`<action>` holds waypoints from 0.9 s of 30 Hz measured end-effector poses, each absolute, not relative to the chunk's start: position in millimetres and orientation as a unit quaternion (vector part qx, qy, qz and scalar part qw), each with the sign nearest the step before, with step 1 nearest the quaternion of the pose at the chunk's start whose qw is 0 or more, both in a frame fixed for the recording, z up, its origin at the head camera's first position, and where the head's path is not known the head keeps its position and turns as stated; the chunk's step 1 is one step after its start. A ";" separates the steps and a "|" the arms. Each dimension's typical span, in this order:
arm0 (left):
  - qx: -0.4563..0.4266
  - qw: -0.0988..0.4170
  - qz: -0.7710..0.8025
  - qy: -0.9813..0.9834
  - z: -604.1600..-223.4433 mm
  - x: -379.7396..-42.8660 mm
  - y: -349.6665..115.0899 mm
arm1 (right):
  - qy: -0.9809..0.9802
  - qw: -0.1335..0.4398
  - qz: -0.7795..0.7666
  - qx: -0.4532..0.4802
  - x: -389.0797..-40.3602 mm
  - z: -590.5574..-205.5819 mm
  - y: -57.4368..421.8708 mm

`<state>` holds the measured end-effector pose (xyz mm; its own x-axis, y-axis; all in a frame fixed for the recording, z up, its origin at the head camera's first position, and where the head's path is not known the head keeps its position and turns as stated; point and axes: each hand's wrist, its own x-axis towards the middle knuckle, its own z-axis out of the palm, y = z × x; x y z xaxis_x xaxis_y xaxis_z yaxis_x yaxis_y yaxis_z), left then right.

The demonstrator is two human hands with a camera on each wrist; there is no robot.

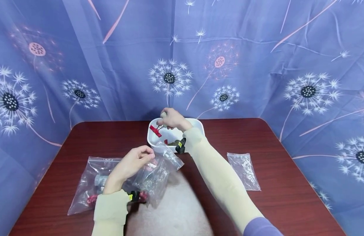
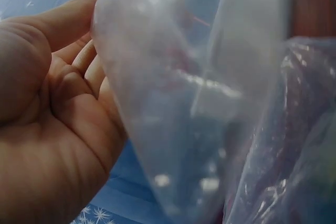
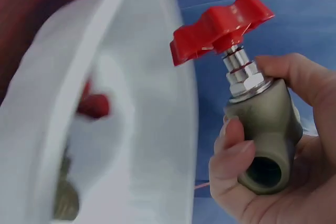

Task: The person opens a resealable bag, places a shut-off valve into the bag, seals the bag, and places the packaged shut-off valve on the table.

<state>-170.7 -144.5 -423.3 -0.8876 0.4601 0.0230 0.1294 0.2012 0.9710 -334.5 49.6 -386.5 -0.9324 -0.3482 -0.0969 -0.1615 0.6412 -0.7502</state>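
My right hand grips a stop valve by its grey-green body, over the white tub. Its red handwheel points away from the palm, with a chrome stem between. Between thumb and fingers, my left hand pinches the edge of a clear plastic bag, which hangs in front of the tub. Inside the tub lies another valve, its body grey-green and its handle red, blurred in the right wrist view.
Under the left forearm lies a larger zip bag holding a whitish fitting and red-handled parts. A flat zip bag rests on the table at the right. Patterned blue cloth hangs behind the table.
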 end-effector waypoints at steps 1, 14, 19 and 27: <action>0.192 0.136 0.602 0.763 -423.2 -170.9 -144.4 | 0.893 0.111 -0.414 -0.141 -332.5 -382.5 51.5; 0.195 0.132 0.627 0.743 -420.2 -170.7 -146.1 | 0.824 0.032 -0.543 -0.160 -279.6 -340.1 86.4; 0.188 0.122 0.623 0.749 -421.9 -171.9 -144.9 | 0.811 -0.004 -0.564 -0.157 -256.3 -341.0 99.5; 0.174 0.098 0.644 0.738 -420.8 -169.9 -141.6 | 0.813 -0.039 -0.563 -0.146 -231.6 -352.6 113.3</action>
<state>-169.9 -141.6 -420.8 -0.9204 0.3826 0.0799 0.1310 0.1095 0.9853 -231.6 113.3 -352.6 -0.9541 -0.1945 0.2277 -0.2816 0.3236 -0.9033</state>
